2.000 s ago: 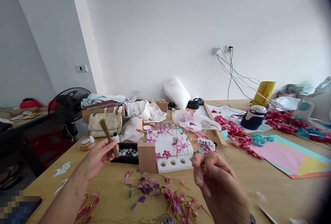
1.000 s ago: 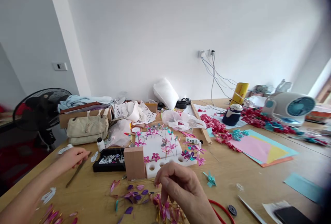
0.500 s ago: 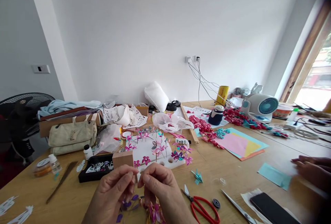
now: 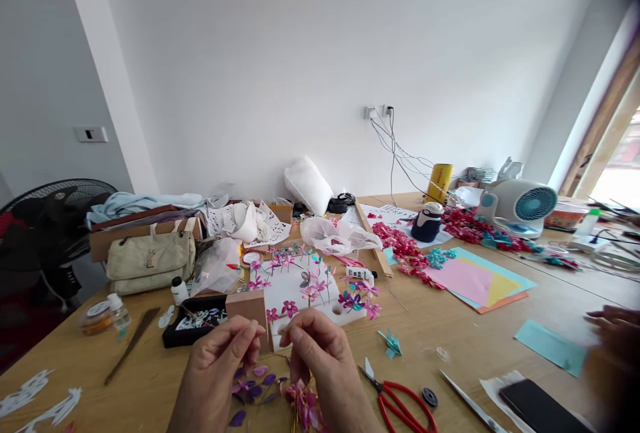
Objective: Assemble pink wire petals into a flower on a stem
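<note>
My left hand [image 4: 220,370] and my right hand [image 4: 323,363] are raised close together above the wooden table [image 4: 465,346], fingertips pinched toward each other near a thin wire that is too small to see clearly. Below them lie loose pink and purple petals [image 4: 273,393]. Just behind stands a white foam block [image 4: 305,290] stuck with small pink flowers on wires, beside a wooden block [image 4: 246,310].
Red scissors [image 4: 400,403] lie right of my hands, a brown stick bundle [image 4: 133,343] to the left. A black tray [image 4: 195,326], beige bag [image 4: 150,260], coloured paper sheets [image 4: 475,283], a small fan [image 4: 520,206] and another person's hand [image 4: 613,326] at far right.
My left hand laid the stick bundle down on the table and came across to meet my right hand. The view swung right, then slightly back.
</note>
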### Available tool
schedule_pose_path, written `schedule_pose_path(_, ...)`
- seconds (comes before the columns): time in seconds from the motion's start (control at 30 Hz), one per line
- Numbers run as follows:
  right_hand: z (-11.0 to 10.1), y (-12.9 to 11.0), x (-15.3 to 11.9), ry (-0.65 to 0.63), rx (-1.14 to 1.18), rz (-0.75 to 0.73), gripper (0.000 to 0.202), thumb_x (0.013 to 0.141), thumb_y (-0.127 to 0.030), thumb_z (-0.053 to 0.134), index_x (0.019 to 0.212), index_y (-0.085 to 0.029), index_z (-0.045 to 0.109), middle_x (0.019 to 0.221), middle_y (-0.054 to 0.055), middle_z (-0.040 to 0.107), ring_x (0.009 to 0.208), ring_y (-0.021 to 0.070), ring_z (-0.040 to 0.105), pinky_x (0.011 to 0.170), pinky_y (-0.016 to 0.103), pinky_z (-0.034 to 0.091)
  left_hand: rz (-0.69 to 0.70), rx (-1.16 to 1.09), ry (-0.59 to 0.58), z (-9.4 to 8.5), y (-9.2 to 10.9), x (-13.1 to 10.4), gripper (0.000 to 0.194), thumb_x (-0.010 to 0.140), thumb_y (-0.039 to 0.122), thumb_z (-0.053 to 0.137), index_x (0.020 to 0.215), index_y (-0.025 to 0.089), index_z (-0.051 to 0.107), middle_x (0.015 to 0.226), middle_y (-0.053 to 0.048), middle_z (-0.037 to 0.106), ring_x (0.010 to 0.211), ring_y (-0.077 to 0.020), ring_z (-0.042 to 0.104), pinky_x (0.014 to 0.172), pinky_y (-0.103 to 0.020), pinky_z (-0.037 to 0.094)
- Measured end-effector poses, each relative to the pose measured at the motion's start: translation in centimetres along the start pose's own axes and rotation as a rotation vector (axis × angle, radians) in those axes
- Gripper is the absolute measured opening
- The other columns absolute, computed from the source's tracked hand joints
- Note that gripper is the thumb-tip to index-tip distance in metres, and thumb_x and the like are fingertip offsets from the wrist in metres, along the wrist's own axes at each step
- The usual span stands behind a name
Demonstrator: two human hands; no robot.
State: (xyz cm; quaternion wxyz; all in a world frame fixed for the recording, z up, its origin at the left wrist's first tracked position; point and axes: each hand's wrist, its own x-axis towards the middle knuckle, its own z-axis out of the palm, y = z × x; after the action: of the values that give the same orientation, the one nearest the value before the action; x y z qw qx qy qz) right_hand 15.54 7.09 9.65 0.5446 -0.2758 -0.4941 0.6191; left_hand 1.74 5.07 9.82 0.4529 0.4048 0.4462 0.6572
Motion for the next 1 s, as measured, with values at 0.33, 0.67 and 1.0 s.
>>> schedule_pose_path(0.33, -0.4, 0.2, 0.0, 0.108, 0.187, -0.035, 0.025, 0.072, -0.039, 0.064, 0.067, -0.015, 0.058, 0.039, -0.006, 0.044, 0.036, 0.0052, 0.031, 0.038, 0.017, 0.018, -0.038, -0.011, -0.03, 0.2, 0.0, -0.2, 0.014, 0.062, 0.036, 0.072, 0.063, 0.023, 0.073, 0.05, 0.003, 0.056, 0.051, -0.0102, 0.046, 0.047, -0.018, 0.04)
schedule_pose_path(0.67, -1.0, -0.7, 0.6, 0.181, 0.586, -0.025, 0.024, 0.067, -0.025, 0.07, 0.065, -0.017, 0.048, 0.072, -0.001, 0.064, 0.034, 0.0007, 0.039, 0.03, 0.011, 0.018, -0.007, -0.028, 0.038, 0.2, 0.1, -0.3, 0.013, 0.056, 0.035, 0.076, 0.061, 0.023, 0.072, 0.049, 0.003, 0.057, 0.049, -0.0094, 0.046, 0.046, -0.016, 0.04)
schedule_pose_path(1.0, -1.4, -1.4, 0.8, 0.206, 0.743, -0.007, 0.024, 0.061, -0.02, 0.076, 0.067, -0.016, 0.054, 0.066, 0.004, 0.067, 0.052, 0.0075, 0.06, 0.034, 0.007, 0.033, -0.089, -0.113, 0.134, 0.8, 0.5, -0.4, 0.027, 0.039, 0.035, 0.082, 0.059, 0.018, 0.074, 0.048, 0.001, 0.061, 0.046, -0.0098, 0.05, 0.042, -0.017, 0.045)
